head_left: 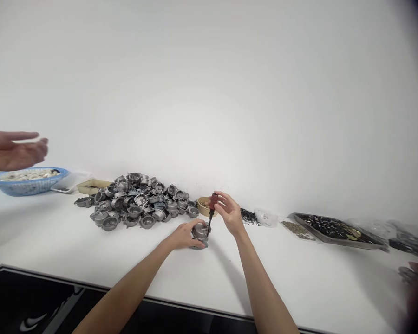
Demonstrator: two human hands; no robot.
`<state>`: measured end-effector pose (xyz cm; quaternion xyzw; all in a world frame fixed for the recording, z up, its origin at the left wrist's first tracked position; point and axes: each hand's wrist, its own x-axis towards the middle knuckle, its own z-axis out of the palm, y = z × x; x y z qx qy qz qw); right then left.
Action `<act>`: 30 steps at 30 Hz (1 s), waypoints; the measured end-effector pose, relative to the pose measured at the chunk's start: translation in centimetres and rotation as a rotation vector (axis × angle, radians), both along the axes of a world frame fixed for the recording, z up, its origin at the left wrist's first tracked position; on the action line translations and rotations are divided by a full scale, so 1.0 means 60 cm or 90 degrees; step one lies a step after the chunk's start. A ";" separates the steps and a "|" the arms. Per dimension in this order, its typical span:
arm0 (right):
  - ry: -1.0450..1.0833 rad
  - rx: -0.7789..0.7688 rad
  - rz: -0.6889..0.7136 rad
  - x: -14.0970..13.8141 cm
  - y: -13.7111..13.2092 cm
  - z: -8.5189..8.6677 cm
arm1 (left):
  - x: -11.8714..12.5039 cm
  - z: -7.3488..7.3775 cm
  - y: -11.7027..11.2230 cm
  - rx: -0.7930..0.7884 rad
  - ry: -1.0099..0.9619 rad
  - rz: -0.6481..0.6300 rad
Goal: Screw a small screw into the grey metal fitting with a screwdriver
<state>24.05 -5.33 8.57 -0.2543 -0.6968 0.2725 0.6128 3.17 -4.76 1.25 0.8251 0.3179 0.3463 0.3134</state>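
My left hand (185,235) grips a grey metal casting (200,233) that rests on the white table (282,273). My right hand (228,212) holds a red-handled screwdriver (212,209) upright, its dark tip pointing down onto the casting. Just behind the screwdriver stands a small tan bowl (204,207) with tiny brass parts. A large heap of the same grey castings (139,202) lies to the left of my hands.
At far left another person's hand (16,149) hovers above a blue basket (28,180). A beige tray (90,185) sits beside it. To the right lie black rings (249,216), a clear bag (266,217), small screws (297,229) and a grey tray (337,230) of dark parts.
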 end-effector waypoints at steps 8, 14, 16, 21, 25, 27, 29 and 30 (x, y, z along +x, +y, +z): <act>0.031 0.031 -0.050 -0.009 0.005 -0.010 | 0.001 -0.003 0.003 -0.010 0.013 0.013; 0.018 0.031 -0.071 0.002 0.005 -0.009 | 0.000 0.001 0.001 -0.017 0.011 0.004; 0.011 0.035 -0.038 0.003 0.004 -0.009 | -0.001 0.002 0.000 -0.019 0.009 0.001; 0.031 -0.007 -0.059 -0.002 0.002 -0.008 | -0.002 0.004 -0.001 -0.015 0.009 -0.003; -0.019 0.022 -0.082 0.000 0.001 -0.008 | -0.003 0.005 -0.001 -0.017 0.010 -0.006; -0.016 0.011 -0.010 0.002 0.001 -0.007 | -0.003 0.005 -0.002 -0.017 0.010 -0.008; 0.001 -0.006 0.009 0.003 -0.001 -0.006 | -0.003 0.006 -0.003 -0.015 0.010 -0.008; 0.009 -0.009 -0.006 0.003 -0.001 -0.006 | -0.003 0.007 -0.003 -0.014 0.011 -0.007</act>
